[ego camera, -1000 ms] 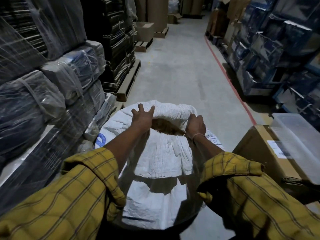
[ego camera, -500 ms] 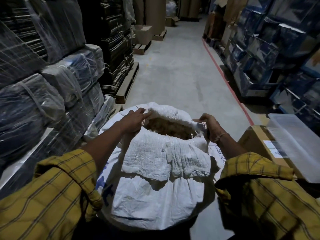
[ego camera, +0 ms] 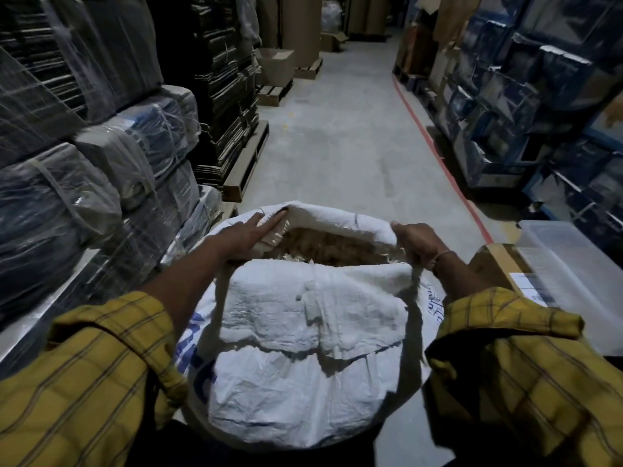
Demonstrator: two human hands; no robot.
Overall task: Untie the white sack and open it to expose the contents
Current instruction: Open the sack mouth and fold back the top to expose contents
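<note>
A large white woven sack [ego camera: 303,365] with blue print stands on the floor right in front of me. Its mouth is open and its rim is rolled outward. Brown fibrous contents [ego camera: 323,246] show inside. My left hand [ego camera: 246,230] lies along the left side of the rim, fingers stretched over the edge and pressing the fabric. My right hand [ego camera: 418,242] is clenched on the right side of the rim, pulling the cloth outward. Both arms wear yellow checked sleeves.
Plastic-wrapped bundles [ego camera: 84,183] are stacked close on the left, with pallets of dark flat stock behind. A cardboard box [ego camera: 499,264] and a clear plastic bin [ego camera: 569,264] sit at the right. Blue boxes line the right wall beyond a red floor line [ego camera: 448,173]. The concrete aisle runs ahead.
The sack's mouth has been spread much wider, and more of the brown contents shows. Both hands have moved apart along the rim, the right now gripping the right edge.
</note>
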